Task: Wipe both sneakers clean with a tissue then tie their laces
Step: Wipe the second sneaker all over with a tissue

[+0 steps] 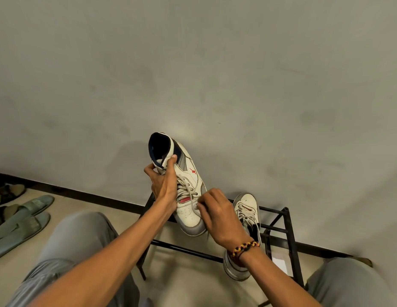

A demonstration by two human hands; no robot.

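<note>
Looking down, I see both forearms extended forward between the knees. The right hand [219, 214], wrist bent, fingers curled, pinches at the laces [188, 191] near the toe of the raised sneaker [186, 187]. The left hand [163, 182] grasps that sneaker's tongue and collar, holding it tilted. The second sneaker [245, 218] rests on the black metal rack [288, 231] beyond, near the wall [215, 63].

My right hand [222, 216] hides whatever my fingertips pinch at the held sneaker [188, 196]; my wrist covers the second sneaker's [246, 209] middle.
</note>
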